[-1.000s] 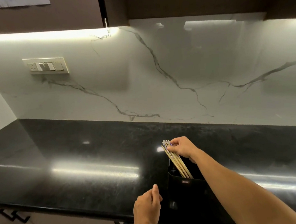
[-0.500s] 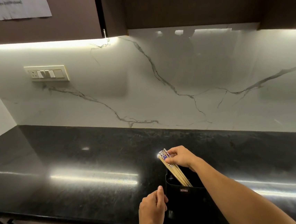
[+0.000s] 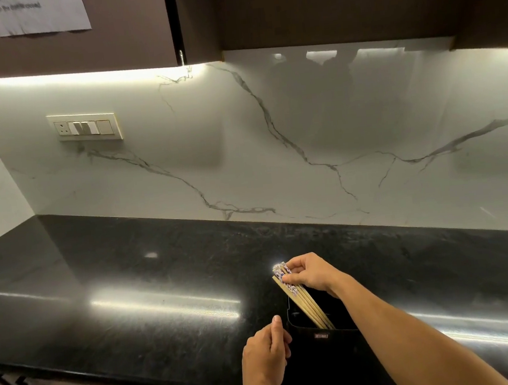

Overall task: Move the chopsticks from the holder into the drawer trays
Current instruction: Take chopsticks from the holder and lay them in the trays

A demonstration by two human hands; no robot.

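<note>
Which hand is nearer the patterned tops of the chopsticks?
Right. The right hand pinches the chopsticks at their tops; the left hand sits lower, beside the holder.

One head-worn view looks forward and down at the black countertop (image 3: 131, 281). The marble backsplash (image 3: 273, 147) fills mid-frame. Both hands sit close, lower right.

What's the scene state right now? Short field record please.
setting: black counter, marble backsplash
holder: black holder at the counter's front edge
chopsticks: bundle leaning left, lower ends inside the holder
right hand: right hand pinching the patterned top ends of the bundle
left hand: left hand beside the holder's left side, loosely curled, holding nothing; contact with the holder unclear
drawer trays: not in view
task progress: chopsticks not yet out of the holder
</note>
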